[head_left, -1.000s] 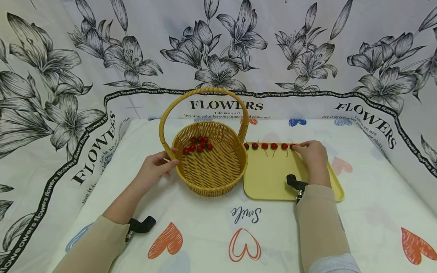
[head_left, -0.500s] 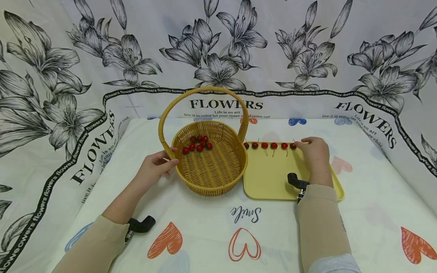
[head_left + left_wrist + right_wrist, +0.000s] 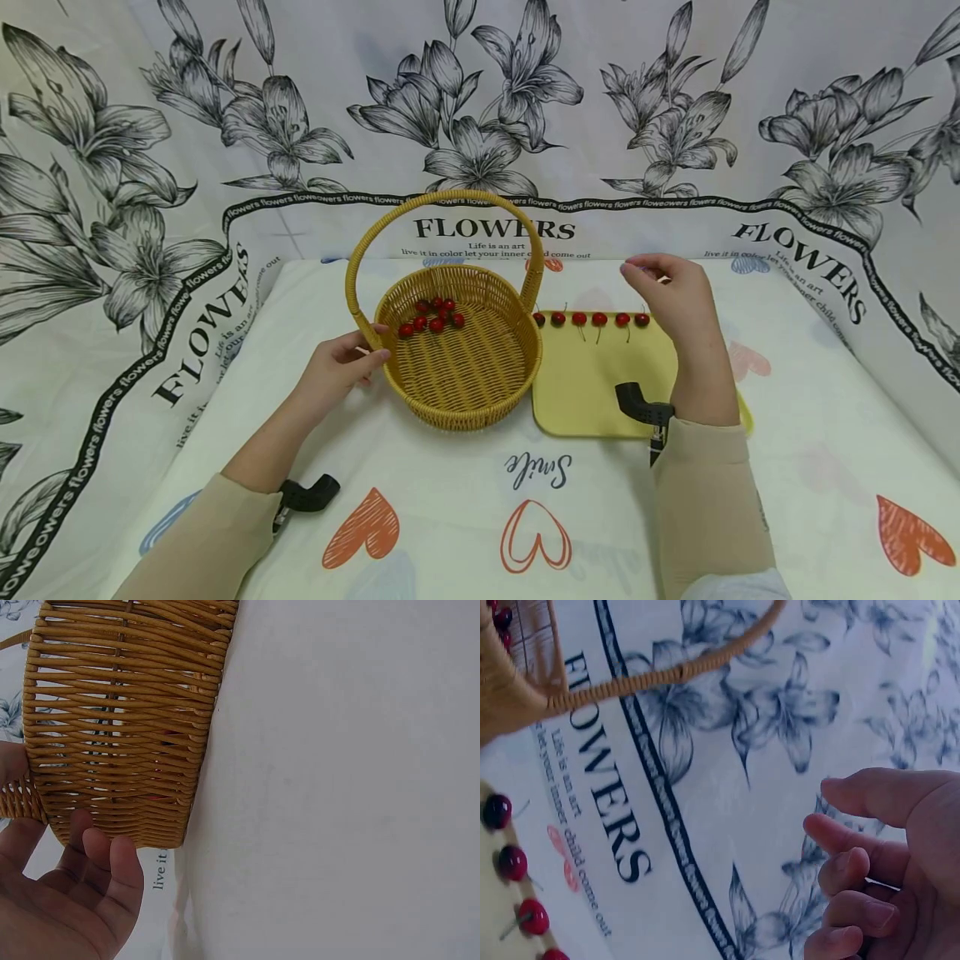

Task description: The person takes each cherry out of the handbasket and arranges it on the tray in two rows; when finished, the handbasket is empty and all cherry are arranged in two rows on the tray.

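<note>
pinching a round woven basket (image 3: 459,415), left grip (image 3: 339,368); right grip (image 3: 678,300) loosely spread near 6 glossy cherries (image 3: 599,318).

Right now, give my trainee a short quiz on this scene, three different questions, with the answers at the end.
1. How many cherries show in the row on the tray in the head view?
2. True or false: the right hand is holding a cherry.
3. What does the left hand grip, and where?

Key
1. Six, the leftmost partly hidden.
2. False; the right wrist view shows it holding nothing.
3. The basket, at the base of its handle.
</note>
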`<state>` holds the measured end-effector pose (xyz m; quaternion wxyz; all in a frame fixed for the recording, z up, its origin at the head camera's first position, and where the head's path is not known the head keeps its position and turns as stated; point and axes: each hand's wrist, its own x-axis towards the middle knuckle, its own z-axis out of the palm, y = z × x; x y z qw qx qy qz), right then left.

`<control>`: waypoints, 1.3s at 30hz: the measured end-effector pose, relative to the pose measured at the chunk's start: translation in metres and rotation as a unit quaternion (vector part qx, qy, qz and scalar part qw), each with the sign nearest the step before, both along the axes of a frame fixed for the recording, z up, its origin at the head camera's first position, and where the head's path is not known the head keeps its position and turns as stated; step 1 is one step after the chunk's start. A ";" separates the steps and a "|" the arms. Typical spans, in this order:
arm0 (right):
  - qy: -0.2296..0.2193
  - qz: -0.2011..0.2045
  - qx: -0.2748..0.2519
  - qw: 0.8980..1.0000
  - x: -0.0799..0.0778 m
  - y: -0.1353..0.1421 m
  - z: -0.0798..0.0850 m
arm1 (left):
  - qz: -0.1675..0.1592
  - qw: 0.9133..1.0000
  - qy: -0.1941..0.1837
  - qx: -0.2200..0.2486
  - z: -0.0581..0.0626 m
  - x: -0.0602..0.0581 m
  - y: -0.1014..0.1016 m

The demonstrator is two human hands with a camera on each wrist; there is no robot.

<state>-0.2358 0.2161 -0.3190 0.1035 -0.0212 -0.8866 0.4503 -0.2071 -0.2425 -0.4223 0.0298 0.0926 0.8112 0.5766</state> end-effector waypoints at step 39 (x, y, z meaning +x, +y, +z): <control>-0.114 0.302 0.207 0.923 -0.043 -0.184 -0.062 | -0.006 1.000 0.008 0.006 0.001 0.000 -0.001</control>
